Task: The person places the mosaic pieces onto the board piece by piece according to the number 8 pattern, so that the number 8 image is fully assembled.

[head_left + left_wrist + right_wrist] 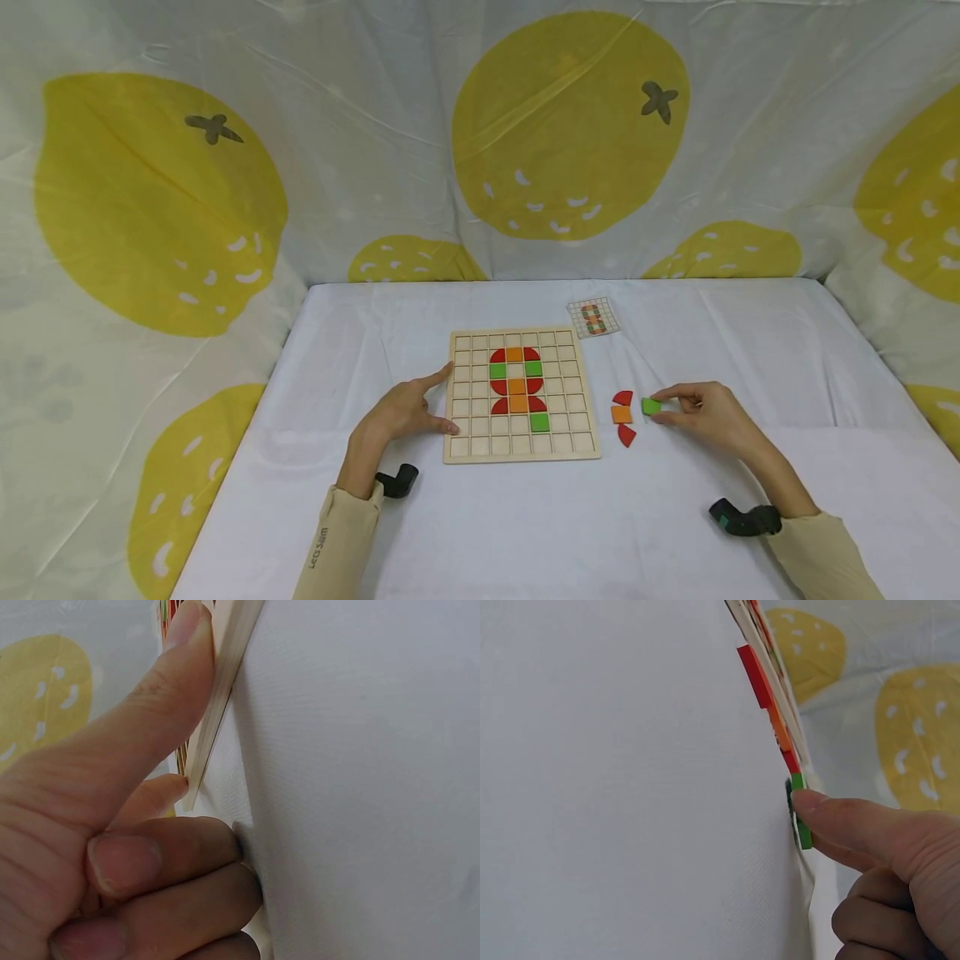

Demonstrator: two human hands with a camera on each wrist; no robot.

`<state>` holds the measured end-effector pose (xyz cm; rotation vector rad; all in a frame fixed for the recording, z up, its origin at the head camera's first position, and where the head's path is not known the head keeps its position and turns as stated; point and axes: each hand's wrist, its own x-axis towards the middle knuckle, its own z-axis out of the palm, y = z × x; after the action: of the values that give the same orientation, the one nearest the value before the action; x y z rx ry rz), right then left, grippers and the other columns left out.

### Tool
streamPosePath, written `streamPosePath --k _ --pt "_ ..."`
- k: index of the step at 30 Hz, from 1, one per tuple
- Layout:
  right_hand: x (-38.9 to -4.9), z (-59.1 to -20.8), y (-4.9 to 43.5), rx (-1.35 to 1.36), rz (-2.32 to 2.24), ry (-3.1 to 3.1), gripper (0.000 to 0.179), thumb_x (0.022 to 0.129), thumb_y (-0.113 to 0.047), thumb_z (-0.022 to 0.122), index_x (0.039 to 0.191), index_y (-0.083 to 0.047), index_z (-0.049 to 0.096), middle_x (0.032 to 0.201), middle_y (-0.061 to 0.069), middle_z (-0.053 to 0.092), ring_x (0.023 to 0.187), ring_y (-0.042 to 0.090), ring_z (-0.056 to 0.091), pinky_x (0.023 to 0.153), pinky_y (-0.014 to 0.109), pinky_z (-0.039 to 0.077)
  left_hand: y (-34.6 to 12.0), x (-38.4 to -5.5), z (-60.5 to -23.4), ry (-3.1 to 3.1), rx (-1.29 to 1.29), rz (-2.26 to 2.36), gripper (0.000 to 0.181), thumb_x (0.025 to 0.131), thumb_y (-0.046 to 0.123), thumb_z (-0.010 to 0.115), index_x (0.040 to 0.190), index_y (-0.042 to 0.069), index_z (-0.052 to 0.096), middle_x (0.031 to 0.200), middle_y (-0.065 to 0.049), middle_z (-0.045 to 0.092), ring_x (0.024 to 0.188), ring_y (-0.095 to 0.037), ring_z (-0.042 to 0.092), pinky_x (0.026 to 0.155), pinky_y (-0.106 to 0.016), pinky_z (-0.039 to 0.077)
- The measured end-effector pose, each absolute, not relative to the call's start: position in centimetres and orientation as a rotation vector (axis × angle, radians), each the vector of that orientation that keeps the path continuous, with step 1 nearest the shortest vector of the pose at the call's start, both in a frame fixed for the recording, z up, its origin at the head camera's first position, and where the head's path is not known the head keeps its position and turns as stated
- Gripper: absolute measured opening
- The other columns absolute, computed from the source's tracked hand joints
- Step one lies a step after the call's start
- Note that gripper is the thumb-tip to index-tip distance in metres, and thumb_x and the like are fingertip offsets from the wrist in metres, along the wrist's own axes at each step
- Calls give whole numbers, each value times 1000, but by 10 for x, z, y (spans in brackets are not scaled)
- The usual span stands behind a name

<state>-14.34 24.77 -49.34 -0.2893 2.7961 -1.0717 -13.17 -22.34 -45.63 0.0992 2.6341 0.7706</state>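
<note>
A wooden grid board point(480, 451) lies on the white table. Red quarter-round tiles, orange square tiles point(517, 387) and green square tiles point(539, 422) sit in its middle cells. My left hand point(401, 410) touches the board's left edge with thumb point(154, 697) and index finger extended; its other fingers are bent beneath, apart from the board. To the right of the board, my right hand point(708, 412) pinches a green square tile point(651, 406) between thumb and forefinger, at the tabletop or just over it. Beside it lie an orange square tile point(621, 414) and two red quarter-round tiles point(626, 435).
Behind the board's far right corner lies a small card point(594, 317) printed with a grid and a coloured pattern. A lemon-print curtain point(375, 167) hangs behind and at both sides of the table. Each wrist wears a black camera point(745, 517).
</note>
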Motion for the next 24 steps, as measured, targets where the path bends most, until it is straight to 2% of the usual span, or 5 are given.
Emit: streamPosePath --k 7,13,16,24 --pt "-142 -492 239 -333 -1109 2829 30 82 -20 88 108 -7 80 60 -5 33 58 7 32 53 27 29 -223 -132 -457 2640 87 762 110 74 41 93 164 31 30 92 -9 64 86 -20 53 79 -35 42" --pt "-142 -490 222 -351 -1204 2761 33 82 -24 89 109 -8 81 60 -7 30 58 5 28 52 26 26 -223 -132 -457 2632 66 756 111 74 41 93 164 33 29 82 -9 59 79 -20 51 74 -34 40" --pt "-141 -488 209 -348 -1232 2712 35 80 -27 90 110 -11 81 59 -7 28 57 5 26 52 24 25 -223 -132 -457 2632 67 758 111 74 41 93 164 33 29 82 -8 59 79 -20 51 74 -34 40" --pt "-140 -484 162 -492 -1280 2629 27 83 -17 87 108 -7 81 56 -9 27 51 4 25 50 21 24 -223 -132 -457 2627 69 765 110 74 40 93 164 33 29 80 -7 58 77 -19 50 73 -34 39"
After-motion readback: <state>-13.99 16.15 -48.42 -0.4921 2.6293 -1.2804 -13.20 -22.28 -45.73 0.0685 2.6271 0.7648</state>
